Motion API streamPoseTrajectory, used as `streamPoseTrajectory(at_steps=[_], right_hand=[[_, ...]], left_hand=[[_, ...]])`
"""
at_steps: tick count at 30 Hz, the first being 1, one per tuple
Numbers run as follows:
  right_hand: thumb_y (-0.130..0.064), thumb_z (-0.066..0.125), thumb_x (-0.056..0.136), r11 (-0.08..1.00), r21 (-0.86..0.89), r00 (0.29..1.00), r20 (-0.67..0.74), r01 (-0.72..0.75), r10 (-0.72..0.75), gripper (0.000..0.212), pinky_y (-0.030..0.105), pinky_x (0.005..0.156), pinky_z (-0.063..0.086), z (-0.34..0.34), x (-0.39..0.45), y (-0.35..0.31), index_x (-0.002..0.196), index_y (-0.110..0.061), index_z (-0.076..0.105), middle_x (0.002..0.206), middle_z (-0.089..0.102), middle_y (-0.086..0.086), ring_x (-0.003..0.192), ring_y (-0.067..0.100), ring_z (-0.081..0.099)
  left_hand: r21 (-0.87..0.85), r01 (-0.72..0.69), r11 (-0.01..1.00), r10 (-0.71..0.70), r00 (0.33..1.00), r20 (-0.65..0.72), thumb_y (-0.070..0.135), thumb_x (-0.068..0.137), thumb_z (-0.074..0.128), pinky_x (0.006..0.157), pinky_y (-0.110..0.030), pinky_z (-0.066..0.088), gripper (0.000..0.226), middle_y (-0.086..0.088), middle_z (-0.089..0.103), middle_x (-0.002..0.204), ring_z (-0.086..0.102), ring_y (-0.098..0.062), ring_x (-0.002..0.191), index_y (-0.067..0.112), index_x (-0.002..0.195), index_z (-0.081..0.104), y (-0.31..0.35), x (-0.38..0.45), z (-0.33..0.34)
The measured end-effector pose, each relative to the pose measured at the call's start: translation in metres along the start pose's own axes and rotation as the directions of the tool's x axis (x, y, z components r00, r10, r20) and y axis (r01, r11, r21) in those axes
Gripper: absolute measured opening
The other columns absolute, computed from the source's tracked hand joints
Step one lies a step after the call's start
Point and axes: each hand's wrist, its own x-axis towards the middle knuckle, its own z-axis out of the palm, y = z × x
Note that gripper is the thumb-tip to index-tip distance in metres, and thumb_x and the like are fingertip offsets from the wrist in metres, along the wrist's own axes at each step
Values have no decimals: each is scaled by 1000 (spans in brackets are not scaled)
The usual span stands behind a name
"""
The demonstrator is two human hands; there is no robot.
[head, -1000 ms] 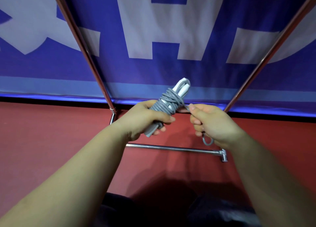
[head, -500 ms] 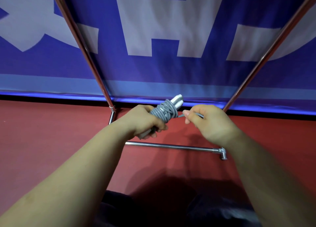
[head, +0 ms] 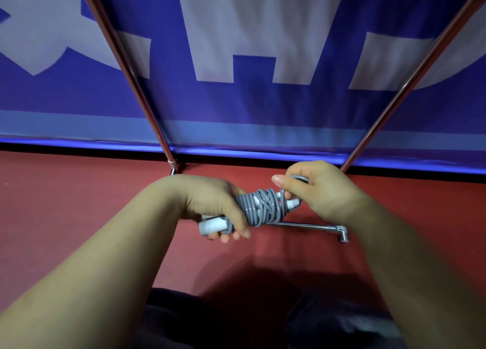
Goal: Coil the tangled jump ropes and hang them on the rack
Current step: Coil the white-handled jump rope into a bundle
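Bundle tipped from upright to lying sideways, lowered toward floor since a second ago. Left hand curled round handles and rope; right hand pinching loose end. Risk: slack pinch, last wrap springing off, coil unravelling before reaching rack.

Rope bundle between left hand and right hand; rack behind.

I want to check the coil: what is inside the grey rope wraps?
White handles show through the grey rope; their middle is covered. The left hand grips one end.
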Motion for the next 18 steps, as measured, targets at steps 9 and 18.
streamPoseTrajectory(at_steps=[9, 18], right_hand=[[-28, 68, 81, 978, 208, 999, 44, -15, 6, 26, 14, 54, 37, -1, -3, -7, 59, -19, 56, 57, 50, -7, 54, 4, 43], [-28, 59, 67, 540, 734, 893, 444, -412, 78, 20, 21, 43, 47, -9, -10, -11, 65, -10, 52, 50, 53, 1, 42, 9, 52]], left_hand=[[-14, -3, 1000, 5, 987, 159, 8, 64, 70, 41, -17, 43, 16, -1, 61, 57, 56, -10, 44, 13, 70, 56, 1, -4, -1], [-239, -221, 946, 300, 879, 372, 4, 62, 68, 43, -18, 45, 17, 1, 62, 58, 58, -10, 46, 19, 68, 69, -2, -4, -5]])
